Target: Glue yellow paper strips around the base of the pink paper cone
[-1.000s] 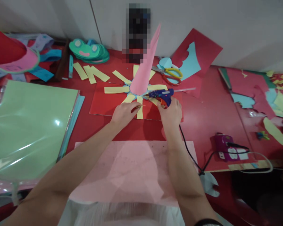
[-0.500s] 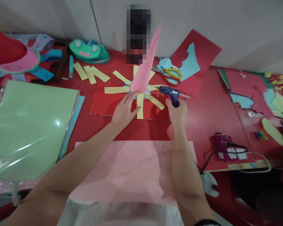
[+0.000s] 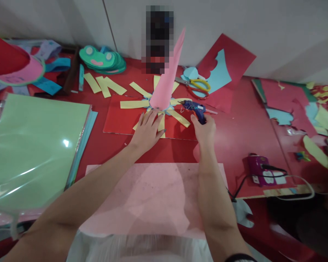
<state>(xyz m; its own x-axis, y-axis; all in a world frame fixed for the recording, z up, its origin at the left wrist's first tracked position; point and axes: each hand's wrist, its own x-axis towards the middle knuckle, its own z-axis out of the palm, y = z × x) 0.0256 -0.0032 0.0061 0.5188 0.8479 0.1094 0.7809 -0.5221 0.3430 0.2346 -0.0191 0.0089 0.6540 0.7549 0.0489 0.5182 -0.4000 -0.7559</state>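
A tall pink paper cone (image 3: 166, 83) stands, leaning slightly right, on a blue scalloped paper base. Pale yellow paper strips (image 3: 132, 104) spread out around it like rays over a red sheet (image 3: 113, 120). My left hand (image 3: 149, 129) lies with its fingers spread at the near foot of the cone, over the lower strips and partly hiding them. In my right hand (image 3: 205, 127) is a blue hot glue gun (image 3: 198, 111), its nozzle pointing left near the right-hand strip. A clear glue stick sticks out of its back.
Scissors with yellow and red handles (image 3: 200, 87) lie behind the glue gun. Loose yellow strips (image 3: 104, 85) and stacked green frog cutouts (image 3: 101, 60) sit back left. Bagged green paper (image 3: 41, 145) covers the left. A purple power adapter (image 3: 258, 169) with cables stands at right.
My left hand has pressed down flatter and spread its fingers across the strips at the cone's foot. My right hand, with the glue gun, has hardly moved.
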